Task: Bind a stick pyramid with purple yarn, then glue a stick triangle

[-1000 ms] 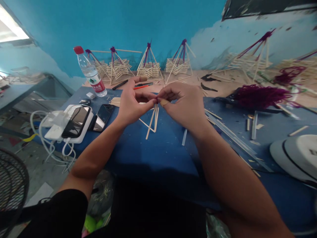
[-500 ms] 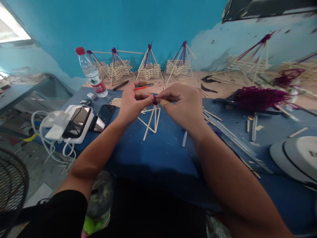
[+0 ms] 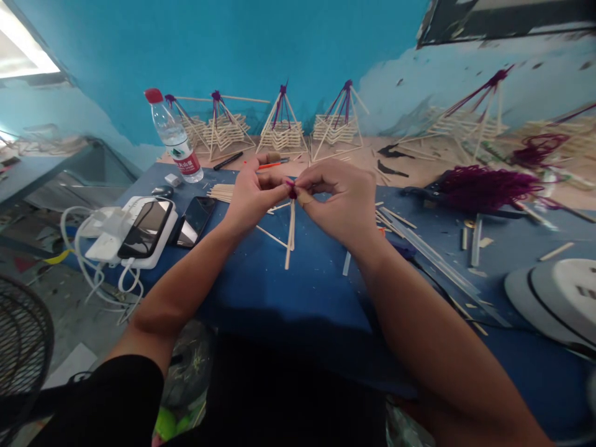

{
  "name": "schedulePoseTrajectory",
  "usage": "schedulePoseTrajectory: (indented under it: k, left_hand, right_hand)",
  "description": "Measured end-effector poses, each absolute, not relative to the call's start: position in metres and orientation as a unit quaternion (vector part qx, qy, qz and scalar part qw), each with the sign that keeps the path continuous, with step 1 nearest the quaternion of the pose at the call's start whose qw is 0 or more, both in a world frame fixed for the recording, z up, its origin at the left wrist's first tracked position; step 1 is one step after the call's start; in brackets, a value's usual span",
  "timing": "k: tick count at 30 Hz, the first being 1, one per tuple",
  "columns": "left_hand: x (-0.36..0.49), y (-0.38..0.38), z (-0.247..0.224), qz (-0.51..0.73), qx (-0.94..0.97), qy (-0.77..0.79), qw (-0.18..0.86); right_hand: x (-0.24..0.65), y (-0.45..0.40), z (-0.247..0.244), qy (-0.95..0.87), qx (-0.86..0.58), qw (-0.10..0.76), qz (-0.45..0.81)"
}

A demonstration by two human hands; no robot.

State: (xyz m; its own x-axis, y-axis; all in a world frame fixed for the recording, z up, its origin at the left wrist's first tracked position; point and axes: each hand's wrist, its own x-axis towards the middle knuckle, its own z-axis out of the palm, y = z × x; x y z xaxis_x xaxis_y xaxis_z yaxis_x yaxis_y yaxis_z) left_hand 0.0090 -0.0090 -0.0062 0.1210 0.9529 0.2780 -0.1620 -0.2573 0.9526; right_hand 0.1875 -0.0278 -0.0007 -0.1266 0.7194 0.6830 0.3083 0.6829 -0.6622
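Yarn (image 3: pixel 292 190), purple and bunched small, sits at the top of a slim stick frame (image 3: pixel 292 228), whose pale legs slant down over the blue tabletop (image 3: pixel 279 298) in front of the person. The left hand (image 3: pixel 251 191) clamps thumb and fingertip on the yarn from the left; the right hand (image 3: pixel 342 197) has thumb and forefinger pinched on it from the right, the two sets of fingertips nearly meeting.

Just left of the left hand lies a bundle of sticks (image 3: pixel 220 192), with a dark phone (image 3: pixel 198 217) and a red-capped bottle (image 3: pixel 174 139) farther out. Clear strips (image 3: pixel 435 256) lie right of the right wrist, near a tangle of purple strands (image 3: pixel 488 186). Stick pyramids (image 3: pixel 282 133) with purple-tied peaks stand along the blue wall (image 3: pixel 316 37).
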Motion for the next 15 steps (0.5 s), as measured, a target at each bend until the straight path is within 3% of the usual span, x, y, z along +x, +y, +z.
schedulePoseTrajectory:
  k: [15]
  left_hand:
    - [0.014,0.0,-0.019,0.563,0.619,0.319,0.446]
  right_hand:
    - [0.181,-0.028,-0.006,-0.724,-0.327,0.591,0.139]
